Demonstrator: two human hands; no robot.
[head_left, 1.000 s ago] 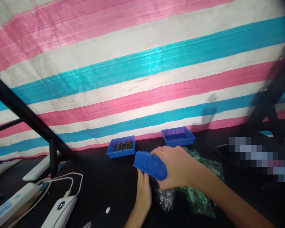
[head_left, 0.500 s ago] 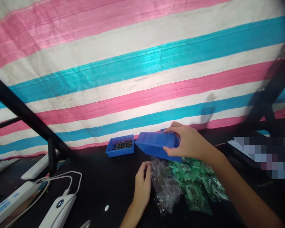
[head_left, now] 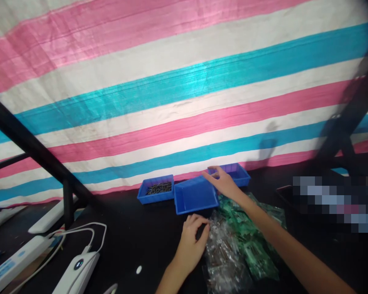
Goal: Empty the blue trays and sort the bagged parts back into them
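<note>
Empty blue tray (head_left: pixel 195 197): sits flat and open side up on the black table (head_left: pixel 135 239).
Right hand (head_left: pixel 223 183): at the tray's back right corner. The fingers are loosely spread and grip nothing. I cannot tell whether they touch the rim.
Left hand (head_left: pixel 190 241): just in front of the tray, fingers curled onto the edge of the clear bag (head_left: pixel 226 259).
Clear bag: in front of the tray and to its right, lying partly over the green bags (head_left: pixel 255 241).
Pin tray (head_left: pixel 155 198): just beside the tray's left wall, holding dark pins.
Third tray (head_left: pixel 239 174): behind the tray's right corner.
Risk: a stray push from the spread hand could slide the light tray into the pin tray and spill pins. The slick bag could slip from the curled fingers or drag the green bags along.
</note>
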